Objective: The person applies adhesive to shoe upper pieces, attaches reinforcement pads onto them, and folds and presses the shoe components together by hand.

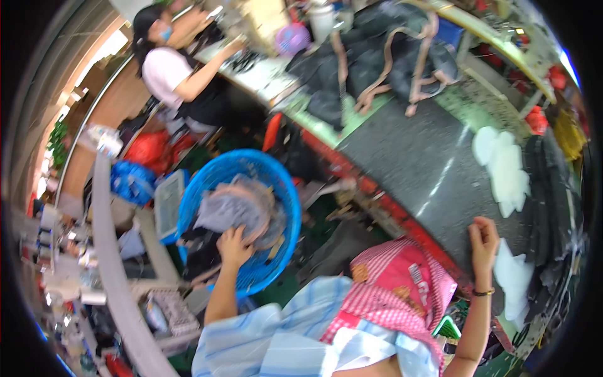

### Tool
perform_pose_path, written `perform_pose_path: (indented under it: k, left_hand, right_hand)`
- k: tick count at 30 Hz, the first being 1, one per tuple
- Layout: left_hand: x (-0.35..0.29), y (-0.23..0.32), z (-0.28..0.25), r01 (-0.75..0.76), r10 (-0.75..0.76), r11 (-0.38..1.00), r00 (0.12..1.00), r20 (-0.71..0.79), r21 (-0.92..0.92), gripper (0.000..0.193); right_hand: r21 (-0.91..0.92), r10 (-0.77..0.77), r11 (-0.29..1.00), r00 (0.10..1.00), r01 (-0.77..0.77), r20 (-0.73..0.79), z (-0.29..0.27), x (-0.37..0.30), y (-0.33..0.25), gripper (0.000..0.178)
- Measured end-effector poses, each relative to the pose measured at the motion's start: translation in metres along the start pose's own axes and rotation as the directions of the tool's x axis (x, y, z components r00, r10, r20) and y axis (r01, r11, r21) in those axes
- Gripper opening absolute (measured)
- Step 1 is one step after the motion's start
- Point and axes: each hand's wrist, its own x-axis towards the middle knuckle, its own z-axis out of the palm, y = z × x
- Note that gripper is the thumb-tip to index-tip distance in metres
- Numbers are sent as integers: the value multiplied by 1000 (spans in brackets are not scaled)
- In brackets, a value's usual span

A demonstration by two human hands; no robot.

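My left hand [234, 249] reaches into a blue plastic basket [290, 195] on the left, its fingers bent over the near edge of some grey cloth pieces [232, 210]. Pinkish and darker pieces lie among the grey ones. Over the right side of the dark worktop, my right hand [483, 242] is raised with loosely bent fingers; I see nothing in it. Beside it lie white flat pieces [504, 169], with another white piece [513, 279] near the wrist.
The dark-topped table [408, 157] has a red front edge. Dark material with pinkish strips [377, 63] is heaped at its far end. A co-worker [169, 75] sits at the far left. Red bags [151, 151] and a blue bag [133, 182] are beyond the basket. A red checked apron [402, 276] covers my lap.
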Motion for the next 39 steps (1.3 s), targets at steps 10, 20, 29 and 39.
perform_pose_path:
  k: [10, 20, 29, 39]
  left_hand:
    - [202, 294, -79, -685, 308, 545, 699, -645, -482, 16]
    - [399, 358, -38, 50, -62, 988, 995, -82, -147, 64]
    - [466, 238, -114, -113, -171, 246, 973, -158, -963, 55]
    - [282, 476, -130, -969, 698, 80, -113, -707, 234, 41]
  right_hand:
    - [-61, -18, 998, 1000, 18, 5, 11, -3, -5, 15]
    - [-100, -51, 994, 996, 44, -68, 3, -19, -12, 18]
    - [-87, -62, 995, 997, 59, -37, 2, -13, -15, 18]
    - [-223, -348, 928, 906, 297, -242, -4, -26, -10, 10]
